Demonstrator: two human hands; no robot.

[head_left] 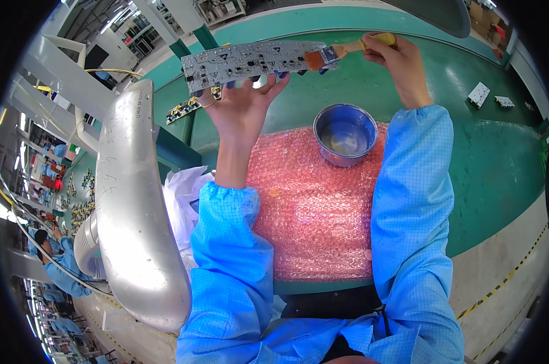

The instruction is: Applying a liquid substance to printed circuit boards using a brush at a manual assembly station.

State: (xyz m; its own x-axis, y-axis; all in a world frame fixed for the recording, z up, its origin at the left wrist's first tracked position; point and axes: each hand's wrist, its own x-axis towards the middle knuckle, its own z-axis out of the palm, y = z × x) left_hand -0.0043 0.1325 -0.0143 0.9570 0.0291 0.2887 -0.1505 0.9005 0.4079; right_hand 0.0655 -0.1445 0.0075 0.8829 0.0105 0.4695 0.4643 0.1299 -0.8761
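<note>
A long grey circuit board [250, 60] is held up over the far side of the bench, its solder side facing me. My left hand [241, 106] grips it from below, fingers behind its lower edge. My right hand [395, 60] is closed around the yellow-tipped wooden handle of a flat paintbrush [350, 48]. The brush's reddish-brown bristles touch the board near its right end. Below, a round metal bowl [345, 134] with some clear liquid stands on a sheet of pink bubble wrap [314, 212].
A big silver metal duct hood [129, 200] rises at the left, beside a white plastic bag [186, 200]. Another populated board [186, 110] lies behind my left hand. Small white boards [478, 94] rest on the green bench [474, 176] at right. A co-worker [59, 261] sits at far left.
</note>
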